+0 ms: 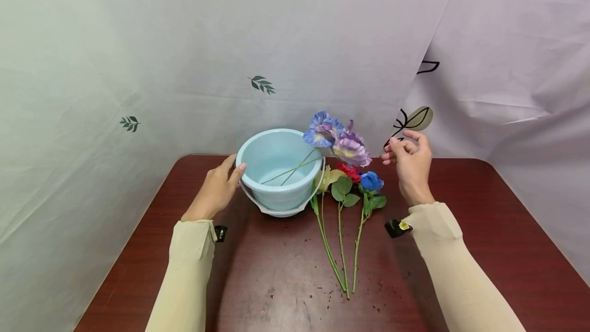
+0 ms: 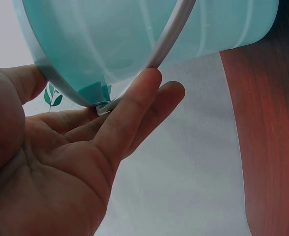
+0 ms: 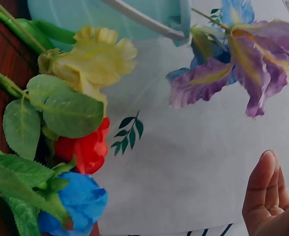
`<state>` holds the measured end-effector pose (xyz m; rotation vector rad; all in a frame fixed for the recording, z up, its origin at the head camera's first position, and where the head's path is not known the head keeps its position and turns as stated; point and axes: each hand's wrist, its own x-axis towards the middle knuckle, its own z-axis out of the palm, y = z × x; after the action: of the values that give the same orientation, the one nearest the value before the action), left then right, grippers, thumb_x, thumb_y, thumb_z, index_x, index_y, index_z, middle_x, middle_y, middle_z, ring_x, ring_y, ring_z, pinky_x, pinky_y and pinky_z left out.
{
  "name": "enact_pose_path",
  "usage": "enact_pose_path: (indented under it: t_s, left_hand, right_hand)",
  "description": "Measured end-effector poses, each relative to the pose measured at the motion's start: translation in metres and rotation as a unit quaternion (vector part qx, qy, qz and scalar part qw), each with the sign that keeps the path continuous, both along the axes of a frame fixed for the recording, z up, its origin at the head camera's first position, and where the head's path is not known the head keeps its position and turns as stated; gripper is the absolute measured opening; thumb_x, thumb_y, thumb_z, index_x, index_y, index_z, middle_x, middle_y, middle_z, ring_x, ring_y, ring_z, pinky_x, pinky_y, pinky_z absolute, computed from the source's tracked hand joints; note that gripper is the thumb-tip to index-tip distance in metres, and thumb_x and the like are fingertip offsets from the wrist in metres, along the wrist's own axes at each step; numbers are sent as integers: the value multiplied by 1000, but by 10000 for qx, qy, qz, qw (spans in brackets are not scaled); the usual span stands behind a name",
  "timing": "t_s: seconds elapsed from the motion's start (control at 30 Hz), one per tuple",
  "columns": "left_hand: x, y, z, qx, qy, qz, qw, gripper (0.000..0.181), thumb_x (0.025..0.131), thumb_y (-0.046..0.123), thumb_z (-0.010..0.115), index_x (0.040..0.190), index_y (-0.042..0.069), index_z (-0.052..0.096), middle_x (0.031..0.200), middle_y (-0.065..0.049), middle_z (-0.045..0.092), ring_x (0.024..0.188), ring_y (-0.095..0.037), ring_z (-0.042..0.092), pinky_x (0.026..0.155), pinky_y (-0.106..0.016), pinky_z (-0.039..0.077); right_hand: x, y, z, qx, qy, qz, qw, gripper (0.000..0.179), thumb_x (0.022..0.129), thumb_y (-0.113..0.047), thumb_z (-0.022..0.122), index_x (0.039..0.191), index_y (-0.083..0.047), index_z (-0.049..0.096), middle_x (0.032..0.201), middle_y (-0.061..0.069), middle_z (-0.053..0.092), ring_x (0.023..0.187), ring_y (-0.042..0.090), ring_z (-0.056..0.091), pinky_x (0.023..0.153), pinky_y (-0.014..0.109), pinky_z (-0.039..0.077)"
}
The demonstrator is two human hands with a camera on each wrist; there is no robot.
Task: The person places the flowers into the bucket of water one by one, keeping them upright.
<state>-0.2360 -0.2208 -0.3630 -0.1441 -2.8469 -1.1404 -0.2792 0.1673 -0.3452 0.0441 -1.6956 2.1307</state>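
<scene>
My left hand (image 1: 215,187) holds the left side of a light blue bucket (image 1: 281,194), thumb at the rim and fingers along the outside. In the left wrist view, the fingers touch the white bucket handle (image 2: 171,32). Leaning out over the bucket's right rim are a blue iris (image 1: 320,129) and a purple iris (image 1: 351,147), their thin stems inside. My right hand (image 1: 413,165) is raised in the air to the right of the irises, fingers loosely bent and holding nothing. Both irises appear apart from that hand in the right wrist view.
On the dark red table (image 1: 258,281), right of the bucket, lie a yellow flower (image 1: 328,178), a red flower (image 1: 351,172) and a blue flower (image 1: 371,181). Their green stems point toward the front edge. A pale printed cloth (image 1: 193,65) hangs behind the table.
</scene>
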Motion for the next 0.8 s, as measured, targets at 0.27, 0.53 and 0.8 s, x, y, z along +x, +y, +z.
enact_pose_path:
  t_s: [0.27, 0.53, 0.8]
  left_hand:
    - [0, 0, 1, -23, -26, 26, 10000, 65, 103, 45, 37, 153, 7, 23, 139, -21, 48, 97, -29, 65, 89, -48, 48]
    - [0, 0, 1, 18, -17, 14, 10000, 66, 103, 46, 37, 153, 7, 22, 142, -21, 45, 99, -32, 65, 90, -48, 48]
    - [0, 0, 0, 57, -12, 18, 10000, 65, 103, 45, 38, 153, 7, 24, 118, -21, 60, 95, -29, 65, 88, -46, 48]
  right_hand:
    - [-3, 5, -11, 320, -496, 7, 9983, 28, 94, -5, 61, 115, -10, 44, 73, 3, 64, 54, 12, 61, 54, 21, 54]
    - [-7, 9, -25, 1476, -1208, 314, 9811, 41, 96, -9, 58, 129, -1, 35, 76, -2, 63, 60, 12, 64, 59, 24, 56]
    - [-9, 15, -37, 2150, -1732, 1011, 9558, 56, 97, -10, 56, 140, 10, 26, 80, 2, 64, 62, 11, 64, 65, 28, 57]
